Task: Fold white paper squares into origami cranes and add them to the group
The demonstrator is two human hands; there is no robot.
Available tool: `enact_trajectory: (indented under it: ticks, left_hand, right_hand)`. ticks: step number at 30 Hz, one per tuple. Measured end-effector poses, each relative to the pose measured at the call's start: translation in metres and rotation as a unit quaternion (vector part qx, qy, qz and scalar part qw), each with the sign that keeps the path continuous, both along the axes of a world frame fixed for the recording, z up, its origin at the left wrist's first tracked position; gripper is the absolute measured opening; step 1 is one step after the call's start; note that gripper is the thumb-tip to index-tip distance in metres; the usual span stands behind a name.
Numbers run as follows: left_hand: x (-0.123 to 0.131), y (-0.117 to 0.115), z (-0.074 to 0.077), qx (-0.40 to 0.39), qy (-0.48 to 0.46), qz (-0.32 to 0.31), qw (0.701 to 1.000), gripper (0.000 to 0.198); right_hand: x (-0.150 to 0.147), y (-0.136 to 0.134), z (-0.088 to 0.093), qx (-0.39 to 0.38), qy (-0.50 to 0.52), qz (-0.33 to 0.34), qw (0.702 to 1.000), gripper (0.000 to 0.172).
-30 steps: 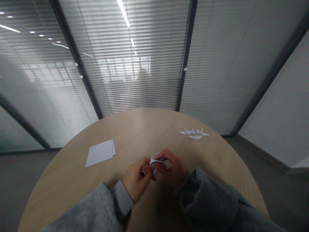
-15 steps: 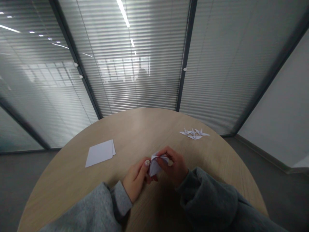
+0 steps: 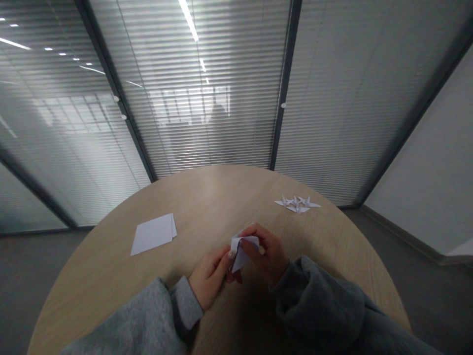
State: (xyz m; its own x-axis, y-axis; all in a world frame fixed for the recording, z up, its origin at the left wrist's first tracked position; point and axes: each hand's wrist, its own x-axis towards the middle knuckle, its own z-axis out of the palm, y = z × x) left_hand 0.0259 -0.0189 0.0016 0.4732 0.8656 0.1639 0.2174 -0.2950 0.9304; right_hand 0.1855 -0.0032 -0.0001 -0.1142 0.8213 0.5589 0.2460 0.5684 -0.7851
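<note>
The left hand [image 3: 209, 278] and right hand [image 3: 268, 256] are close together, with the fingers [image 3: 254, 232] bent and pinching. The left arm [image 3: 136, 320] and right arm [image 3: 318, 308] come up from below in gray sleeves.

Probably origami paper [image 3: 241, 252] between both hands [image 3: 268, 256]

Folded white origami paper [image 3: 241, 254], layered flaps, pointed tip angled downward, held above table height.

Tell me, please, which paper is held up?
The folded paper in the left hand and right hand; the flat sheets and paper cranes lie on the table.
</note>
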Motion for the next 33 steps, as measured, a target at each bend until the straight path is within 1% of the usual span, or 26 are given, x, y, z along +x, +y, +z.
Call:
enact_trajectory:
  ticks: [2,4,8,11,17,21,27,33]
  left_hand:
    - [0.0,0.0,-0.0001,0.001,0.001,0.006,1.0,0.053]
    - [0.0004,0.0003,-0.0008,-0.008,-0.005,0.007,1.0,0.052]
    - [0.0018,0.0008,-0.0032,-0.048,-0.036,-0.007,0.998,0.052]
    - [0.0025,0.0008,-0.0041,-0.061,-0.047,-0.016,0.997,0.052]
    - [0.0018,0.0021,-0.003,-0.043,-0.036,-0.02,0.998,0.052]
    - [0.0006,0.003,-0.0049,-0.028,-0.025,-0.02,0.999,0.051]
    - [0.0011,0.0038,-0.0049,-0.031,-0.016,-0.019,0.999,0.053]
    - [0.0015,0.0042,-0.0037,-0.038,-0.029,-0.017,0.999,0.053]
  right_hand:
    - [0.0,-0.0006,0.0015,-0.005,0.008,0.021,1.0,0.019]
    - [0.0001,-0.0008,0.0027,-0.007,0.008,0.028,1.0,0.02]
    - [0.0006,-0.0003,0.0027,0.0,-0.02,0.0,1.0,0.025]
    - [0.0005,-0.0004,0.0014,-0.006,-0.023,-0.001,1.0,0.029]
    - [0.0006,-0.0008,-0.0009,-0.015,-0.013,0.006,1.0,0.035]
    - [0.0011,-0.0003,-0.0005,-0.016,-0.016,0.013,1.0,0.036]
    - [0.0013,-0.0007,0.0004,-0.012,-0.013,0.018,1.0,0.036]
    - [0.0017,0.001,-0.0024,-0.004,-0.006,0.013,1.0,0.04]
